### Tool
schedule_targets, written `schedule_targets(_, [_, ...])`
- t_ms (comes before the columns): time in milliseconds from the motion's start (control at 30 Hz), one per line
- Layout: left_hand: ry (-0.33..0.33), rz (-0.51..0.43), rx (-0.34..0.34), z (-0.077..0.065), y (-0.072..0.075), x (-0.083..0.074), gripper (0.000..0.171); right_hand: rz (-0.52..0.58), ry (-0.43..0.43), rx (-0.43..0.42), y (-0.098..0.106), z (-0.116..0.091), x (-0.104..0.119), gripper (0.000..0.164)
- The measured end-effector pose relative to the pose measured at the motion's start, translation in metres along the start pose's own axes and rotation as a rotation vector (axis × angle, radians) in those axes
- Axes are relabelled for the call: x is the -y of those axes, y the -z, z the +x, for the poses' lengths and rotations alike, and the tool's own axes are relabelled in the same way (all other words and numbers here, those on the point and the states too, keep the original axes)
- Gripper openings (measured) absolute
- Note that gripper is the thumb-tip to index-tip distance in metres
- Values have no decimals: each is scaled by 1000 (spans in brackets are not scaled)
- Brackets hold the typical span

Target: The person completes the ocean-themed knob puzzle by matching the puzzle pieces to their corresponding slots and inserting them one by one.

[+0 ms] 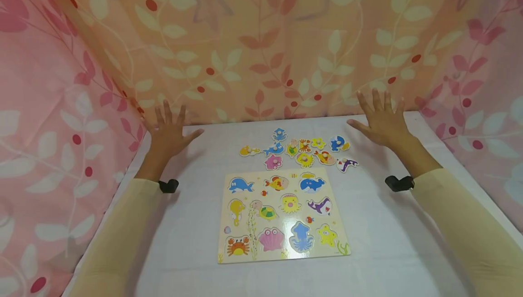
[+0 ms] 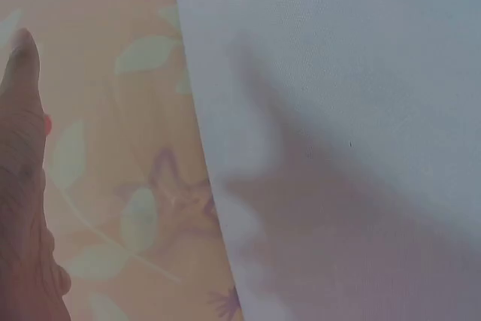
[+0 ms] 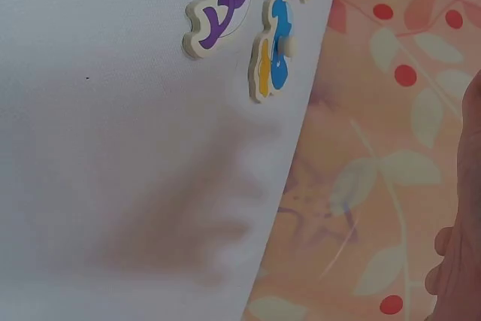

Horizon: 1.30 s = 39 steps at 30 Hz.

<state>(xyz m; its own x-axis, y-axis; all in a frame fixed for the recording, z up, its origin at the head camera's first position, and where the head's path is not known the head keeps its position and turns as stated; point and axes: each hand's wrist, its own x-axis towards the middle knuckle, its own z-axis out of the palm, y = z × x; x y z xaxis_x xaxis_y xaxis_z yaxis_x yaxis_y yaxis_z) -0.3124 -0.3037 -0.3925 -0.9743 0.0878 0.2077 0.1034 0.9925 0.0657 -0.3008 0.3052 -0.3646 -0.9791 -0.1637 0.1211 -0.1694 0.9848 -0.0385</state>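
Note:
Both hands are raised over the far part of the table with fingers spread, holding nothing. My left hand (image 1: 168,132) is at the left, away from the puzzle; in the left wrist view only part of it shows at the left edge. My right hand (image 1: 385,124) is at the right, nearest the blue whale piece (image 1: 337,143) and the purple orca piece (image 1: 347,164). Several knobbed sea-animal pieces lie in a cluster behind the wooden puzzle board (image 1: 286,259), among them a pink shell (image 1: 273,162), a blue squid (image 1: 279,135) and a yellow seahorse (image 1: 249,150).
A white cloth (image 1: 184,242) covers the table. Behind it hangs an orange leaf-patterned curtain (image 1: 229,29), with pink patterned curtains (image 1: 37,120) at both sides. A dark wrist camera (image 1: 168,186) is strapped at the left wrist, another (image 1: 399,183) at the right.

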Motion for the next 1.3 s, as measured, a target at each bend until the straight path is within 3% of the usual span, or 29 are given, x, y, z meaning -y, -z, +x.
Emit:
schedule_targets(200, [-40,12,-16,-8,3,0,103,-3,17,-28,1,-10,8,94])
schedule_targets(333, [-91,18,5,-22,5,-5,101,-14,40,-47,2,-18,14,93])
schedule_targets(633, [-198,41,132,-74,5,-30,98,17,81,-53,1,-40,26,92])
schedule_targets(933, [-323,50,218,-122,1,-59,101,91,79,-24,-5,-52,35,93])
schedule_targets(1100, [-349,31,288,-148,-3,-72,108,122,74,-6,-9,-56,37,93])
schedule_targets(1300, [-360,-67,390,-175,-4,-87,117,143,64,26,-12,-59,37,95])
